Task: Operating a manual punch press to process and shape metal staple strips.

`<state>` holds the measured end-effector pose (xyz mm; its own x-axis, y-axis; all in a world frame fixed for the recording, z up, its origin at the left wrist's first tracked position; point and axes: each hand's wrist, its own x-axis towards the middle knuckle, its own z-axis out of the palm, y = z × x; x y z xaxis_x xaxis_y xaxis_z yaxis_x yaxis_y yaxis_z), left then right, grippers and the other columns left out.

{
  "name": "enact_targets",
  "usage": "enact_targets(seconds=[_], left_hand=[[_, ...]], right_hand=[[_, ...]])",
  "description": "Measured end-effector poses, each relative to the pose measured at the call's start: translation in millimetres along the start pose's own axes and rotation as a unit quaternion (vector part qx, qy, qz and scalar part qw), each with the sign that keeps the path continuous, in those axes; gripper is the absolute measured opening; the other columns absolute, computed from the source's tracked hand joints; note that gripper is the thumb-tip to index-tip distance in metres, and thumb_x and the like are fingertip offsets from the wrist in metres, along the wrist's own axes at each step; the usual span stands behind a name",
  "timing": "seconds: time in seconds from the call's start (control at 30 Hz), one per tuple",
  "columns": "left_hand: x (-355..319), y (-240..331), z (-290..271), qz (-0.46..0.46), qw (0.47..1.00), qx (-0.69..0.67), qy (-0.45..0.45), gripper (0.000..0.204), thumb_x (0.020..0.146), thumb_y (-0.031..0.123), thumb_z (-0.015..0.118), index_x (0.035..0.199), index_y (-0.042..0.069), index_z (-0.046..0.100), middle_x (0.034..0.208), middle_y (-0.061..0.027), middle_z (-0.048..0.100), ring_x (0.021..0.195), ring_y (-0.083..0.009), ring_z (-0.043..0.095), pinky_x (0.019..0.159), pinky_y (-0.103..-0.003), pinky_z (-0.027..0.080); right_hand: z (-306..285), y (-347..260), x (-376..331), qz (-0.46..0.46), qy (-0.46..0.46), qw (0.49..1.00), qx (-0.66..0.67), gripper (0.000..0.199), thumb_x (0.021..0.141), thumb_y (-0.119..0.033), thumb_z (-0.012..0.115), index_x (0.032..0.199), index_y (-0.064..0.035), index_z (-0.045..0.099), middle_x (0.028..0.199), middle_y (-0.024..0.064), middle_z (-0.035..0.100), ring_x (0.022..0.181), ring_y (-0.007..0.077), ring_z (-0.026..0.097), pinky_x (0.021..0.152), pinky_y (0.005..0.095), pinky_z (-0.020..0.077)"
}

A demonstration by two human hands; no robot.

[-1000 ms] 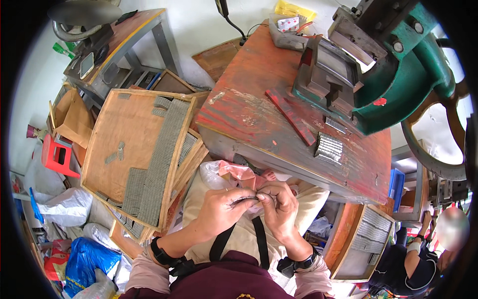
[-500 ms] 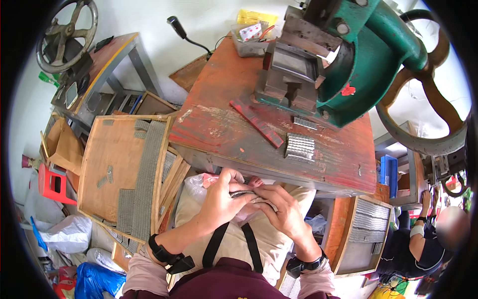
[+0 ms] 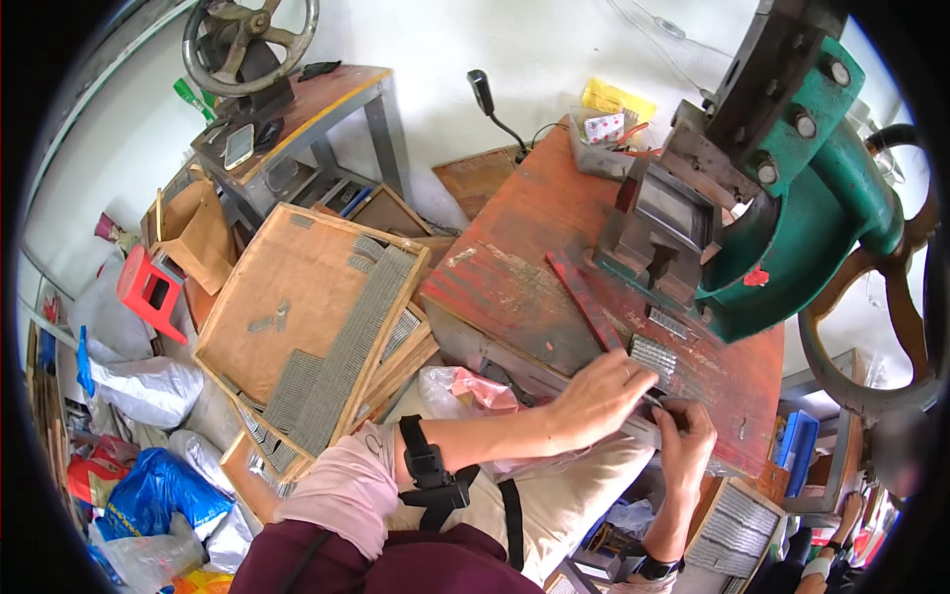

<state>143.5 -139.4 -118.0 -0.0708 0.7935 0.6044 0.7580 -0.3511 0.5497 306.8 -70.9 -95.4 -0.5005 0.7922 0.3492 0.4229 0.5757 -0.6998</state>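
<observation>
My left hand reaches over the near edge of the worn red workbench, fingers curled beside a small block of stacked grey metal strips. My right hand is just right of it at the bench edge. Its fingertips meet my left hand's around a thin dark metal piece, which both hands pinch. A green hand press with a dark die block stands behind the strips. A red flat bar lies on the bench.
A wooden tray with rows of grey metal strips leans to my left. A red stool, plastic bags and a side table with a handwheel stand farther left. The press's big wheel and boxes of strips are at right.
Both hands rose from my lap to the near edge of the bench, next to the stacked strips. My head has turned, so the bench and press sit farther right.
</observation>
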Motion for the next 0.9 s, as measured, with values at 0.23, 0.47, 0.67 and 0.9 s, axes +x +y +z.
enact_targets(seconds=[0.23, 0.47, 0.67, 0.9], left_hand=[[34, -16, -7, -0.050, 0.976, 0.144, -0.156, 0.074, 0.069, 0.020, 0.077, 0.128, -0.003, 0.039, 0.128, -0.0199, 0.048, 0.126, -0.0396, 0.036, 0.095, -0.053, 0.033], [52, -26, -15, -0.020, 0.977, 0.017, -0.213, 0.069, 0.070, 0.011, 0.076, 0.127, -0.001, 0.040, 0.119, -0.0219, 0.049, 0.112, -0.0389, 0.046, 0.095, -0.043, 0.040], [46, -26, -19, -0.009, 0.977, -0.008, -0.214, 0.065, 0.073, 0.013, 0.074, 0.128, 0.000, 0.041, 0.114, -0.0208, 0.053, 0.107, -0.0371, 0.050, 0.093, -0.044, 0.040], [45, -18, -22, -0.019, 0.978, 0.004, -0.207, 0.056, 0.078, 0.007, 0.067, 0.128, -0.001, 0.041, 0.112, -0.0202, 0.054, 0.105, -0.0369, 0.050, 0.091, -0.044, 0.041]], right_hand=[[-6, 17, 32, -0.014, -0.036, 0.998, -0.041, 0.055, 0.066, -0.002, 0.076, 0.116, 0.0015, 0.052, 0.109, 0.0211, 0.058, 0.102, 0.0339, 0.056, 0.086, 0.0401, 0.0466], [-14, 21, 49, -0.059, -0.163, 0.984, -0.044, 0.072, 0.070, -0.016, 0.075, 0.132, 0.0014, 0.042, 0.122, 0.0226, 0.051, 0.114, 0.0378, 0.047, 0.098, 0.0421, 0.0386], [-14, 31, 46, -0.088, -0.152, 0.984, -0.012, 0.066, 0.070, -0.015, 0.076, 0.128, -0.0004, 0.048, 0.120, 0.0199, 0.054, 0.113, 0.0349, 0.050, 0.095, 0.0392, 0.0421], [-16, 14, 48, -0.026, -0.119, 0.992, 0.023, 0.061, 0.066, -0.013, 0.079, 0.120, -0.0004, 0.055, 0.115, 0.0181, 0.058, 0.107, 0.0315, 0.056, 0.092, 0.0395, 0.0449]])
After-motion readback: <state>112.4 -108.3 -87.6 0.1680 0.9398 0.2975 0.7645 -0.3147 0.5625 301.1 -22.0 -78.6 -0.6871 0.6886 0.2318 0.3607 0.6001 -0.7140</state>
